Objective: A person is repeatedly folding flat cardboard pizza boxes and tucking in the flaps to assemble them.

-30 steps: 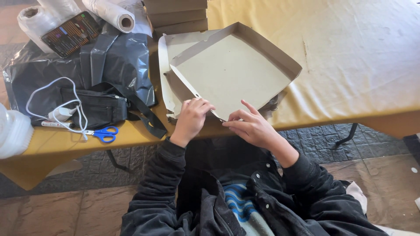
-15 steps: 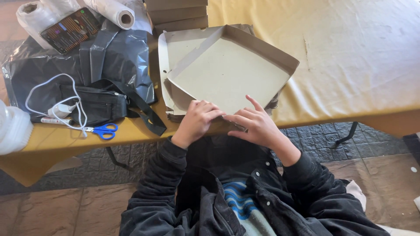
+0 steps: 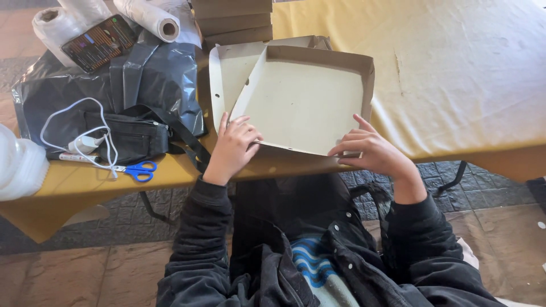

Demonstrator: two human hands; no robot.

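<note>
Change: since half a second ago both hands have spread apart along the near edge of the cardboard box [image 3: 301, 102], and the box now sits squarer to the lower edge of the frame.
Box: shallow, flat-bottomed tray of pale grey-brown card with brown raised walls, at upper centre of the frame, lying at the near edge of the surface [image 3: 466, 74].
Box flaps: one loose panel stands out at its left side; how it joins the tray is hard to make out.
Left hand [image 3: 230, 149]: fingers curled and pressed together over the near left corner of the box, thumb hidden beneath.
Right hand [image 3: 372, 150]: fingers bunched and pinching the near right edge, index finger lifted against the wall.
Hidden: the near wall of the box is partly covered by both hands.
Surface cover: yellow cloth, creased and faintly stained, cut off at the right of the frame.
Stack of folded boxes [image 3: 233, 20]: brown card, top centre, cut off by the frame.
Black plastic bag [image 3: 153, 79]: glossy, crumpled, upper left.
Black pouch [image 3: 133, 136]: matte fabric with strap, under a white cable [image 3: 74, 113].
Scissors [image 3: 136, 169]: blue handles, left of the left hand.
Plastic rolls [image 3: 151, 20]: translucent white, upper left.
</note>
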